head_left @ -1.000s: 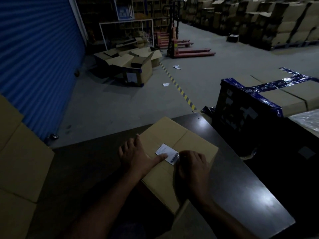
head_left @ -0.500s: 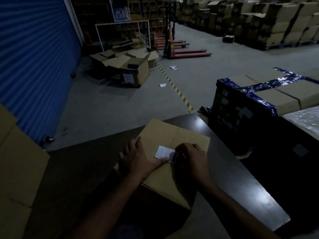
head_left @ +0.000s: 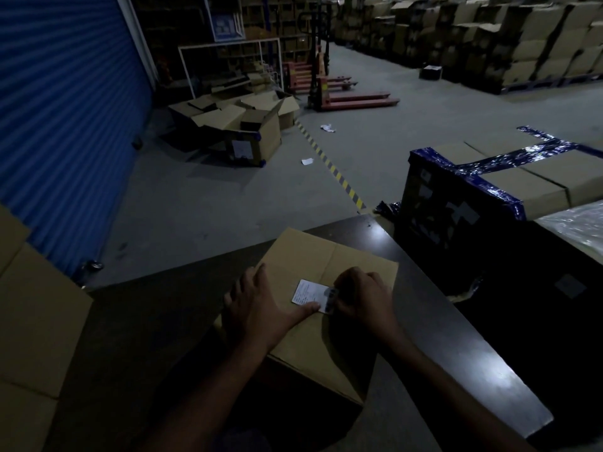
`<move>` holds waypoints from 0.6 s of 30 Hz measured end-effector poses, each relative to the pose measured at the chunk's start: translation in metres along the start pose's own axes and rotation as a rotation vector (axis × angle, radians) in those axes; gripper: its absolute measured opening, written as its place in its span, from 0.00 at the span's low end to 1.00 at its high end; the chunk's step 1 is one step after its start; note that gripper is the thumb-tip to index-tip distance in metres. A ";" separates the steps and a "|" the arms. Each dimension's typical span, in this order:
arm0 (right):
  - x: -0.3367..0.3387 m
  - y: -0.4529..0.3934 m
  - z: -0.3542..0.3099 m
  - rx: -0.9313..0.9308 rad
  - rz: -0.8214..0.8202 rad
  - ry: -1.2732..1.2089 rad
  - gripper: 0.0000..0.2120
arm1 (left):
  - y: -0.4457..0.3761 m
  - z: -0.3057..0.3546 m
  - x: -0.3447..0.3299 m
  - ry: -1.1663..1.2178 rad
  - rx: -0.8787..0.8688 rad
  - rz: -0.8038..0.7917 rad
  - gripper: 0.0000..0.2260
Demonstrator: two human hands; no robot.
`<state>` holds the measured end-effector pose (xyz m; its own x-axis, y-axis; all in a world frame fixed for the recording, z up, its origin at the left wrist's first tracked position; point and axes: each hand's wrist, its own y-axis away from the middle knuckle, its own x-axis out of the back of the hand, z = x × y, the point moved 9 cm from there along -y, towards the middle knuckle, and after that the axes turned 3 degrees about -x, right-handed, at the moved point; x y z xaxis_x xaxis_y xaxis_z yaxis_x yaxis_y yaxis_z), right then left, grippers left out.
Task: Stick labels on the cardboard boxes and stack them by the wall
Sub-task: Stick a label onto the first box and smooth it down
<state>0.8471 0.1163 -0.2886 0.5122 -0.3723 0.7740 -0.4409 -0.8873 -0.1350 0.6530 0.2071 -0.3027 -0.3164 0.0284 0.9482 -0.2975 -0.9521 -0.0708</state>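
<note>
A closed brown cardboard box (head_left: pixel 313 256) lies on a dark table (head_left: pixel 456 347) in front of me. A small white label (head_left: pixel 308 291) with a barcode sits on the box's top. My left hand (head_left: pixel 257 305) rests flat on the box, fingers spread, its thumb pressing the label's near edge. My right hand (head_left: pixel 365 295) is curled over the label's right end, fingertips pinching or pressing that end; the exact contact is hidden by the fingers.
Stacked cardboard boxes (head_left: pixel 36 321) stand at my left by a blue roller shutter (head_left: pixel 65 109). A blue-taped carton (head_left: pixel 509 184) stands right of the table. Open boxes (head_left: pixel 241 125), pallet jacks (head_left: pixel 346 93) and box stacks (head_left: pixel 489 37) lie farther off on the floor.
The view has shifted slightly. My right hand has slid leftward over the label's right end, and my left thumb stays on the label. The box has hardly moved.
</note>
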 end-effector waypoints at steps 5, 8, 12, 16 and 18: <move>-0.003 -0.015 0.004 -0.034 -0.092 -0.064 0.12 | 0.001 0.000 0.003 -0.008 0.000 0.004 0.64; -0.003 -0.020 0.005 -0.044 -0.132 -0.064 0.13 | 0.001 0.000 0.002 -0.006 0.004 -0.011 0.63; -0.007 -0.020 -0.005 -0.008 -0.132 0.130 0.21 | 0.001 0.002 0.002 -0.001 -0.012 -0.011 0.63; -0.015 -0.022 -0.008 -0.075 -0.200 0.272 0.20 | 0.000 0.002 0.000 0.014 -0.032 -0.046 0.61; -0.015 -0.025 -0.005 -0.118 -0.247 0.197 0.15 | -0.001 0.001 -0.001 0.026 -0.038 -0.059 0.57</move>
<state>0.8466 0.1456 -0.2939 0.4671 -0.0804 0.8806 -0.4093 -0.9024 0.1347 0.6550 0.2076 -0.3034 -0.3209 0.0927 0.9426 -0.3499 -0.9364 -0.0271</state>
